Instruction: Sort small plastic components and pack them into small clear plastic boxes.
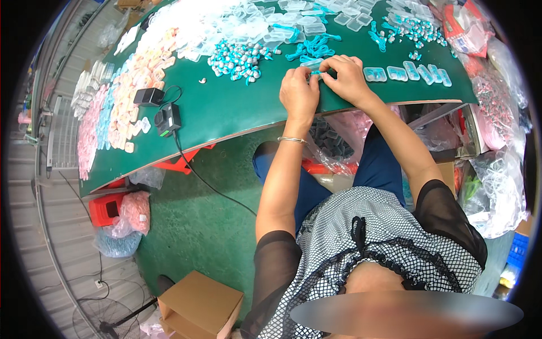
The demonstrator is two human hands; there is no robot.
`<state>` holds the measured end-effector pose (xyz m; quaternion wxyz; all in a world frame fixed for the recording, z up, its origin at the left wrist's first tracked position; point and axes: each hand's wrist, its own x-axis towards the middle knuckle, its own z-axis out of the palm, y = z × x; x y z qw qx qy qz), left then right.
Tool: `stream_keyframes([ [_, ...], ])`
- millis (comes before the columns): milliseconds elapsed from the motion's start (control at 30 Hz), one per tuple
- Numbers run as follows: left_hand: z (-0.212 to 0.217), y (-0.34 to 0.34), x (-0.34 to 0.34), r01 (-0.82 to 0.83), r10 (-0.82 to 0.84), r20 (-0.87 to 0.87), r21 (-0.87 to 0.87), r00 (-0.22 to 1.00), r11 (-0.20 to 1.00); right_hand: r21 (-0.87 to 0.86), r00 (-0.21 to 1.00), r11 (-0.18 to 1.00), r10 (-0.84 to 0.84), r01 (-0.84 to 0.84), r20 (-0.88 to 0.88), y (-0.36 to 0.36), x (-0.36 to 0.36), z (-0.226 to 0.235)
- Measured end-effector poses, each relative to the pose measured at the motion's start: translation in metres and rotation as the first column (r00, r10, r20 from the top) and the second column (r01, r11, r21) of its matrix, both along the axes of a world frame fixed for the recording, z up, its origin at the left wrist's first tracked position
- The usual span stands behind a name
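My left hand [299, 95] and my right hand [346, 80] meet near the front edge of the green table. Between their fingertips is a small clear plastic case [311, 64] with something blue in it; the fingers hide part of it. Both hands are closed on this case. Just beyond them lies a heap of blue cords [314, 47]. Left of the cords is a pile of small blue-and-white pieces [236, 60]. To the right of my right hand, several clear cases with blue contents [375, 74] lie in a row.
Many clear cases [254, 25] cover the table's far side. Pink, blue and peach cases [121, 107] crowd its left end. A black device [167, 120] trails a cable off the edge. More blue-and-white pieces [415, 29] lie far right. Below stand a cardboard box [200, 299] and red bin [105, 209].
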<state>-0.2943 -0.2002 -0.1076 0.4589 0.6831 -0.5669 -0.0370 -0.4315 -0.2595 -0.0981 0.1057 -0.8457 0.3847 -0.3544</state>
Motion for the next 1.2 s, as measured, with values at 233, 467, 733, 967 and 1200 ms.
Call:
stream_keyframes([
  [233, 0.003, -0.002, -0.001, -0.108, 0.107, 0.076, 0.017, 0.991, 0.994, 0.031, 1.000, 1.000, 0.003, -0.004, 0.019, -0.009, 0.009, -0.008],
  [467, 0.009, -0.001, 0.012, -0.044, 0.042, 0.014, 0.135, 0.999, 0.990, 0.086, 0.997, 0.994, 0.061, -0.064, 0.047, -0.008, 0.009, -0.008],
  [733, 0.013, -0.007, 0.032, 0.138, -0.144, 0.067, 0.088, 0.987, 0.986, -0.008, 0.983, 0.986, 0.166, -0.166, 0.085, -0.007, 0.006, -0.004],
  [967, 0.020, -0.009, 0.030, 0.131, -0.144, 0.028, 0.266, 0.989, 0.955, -0.213, 0.993, 0.970, 0.119, -0.121, -0.021, -0.007, 0.007, -0.005],
  [1200, 0.026, -0.011, 0.025, 0.114, -0.137, 0.056, 0.303, 0.989, 0.946, -0.291, 0.998, 0.956, 0.011, -0.028, -0.060, -0.006, 0.008, -0.008],
])
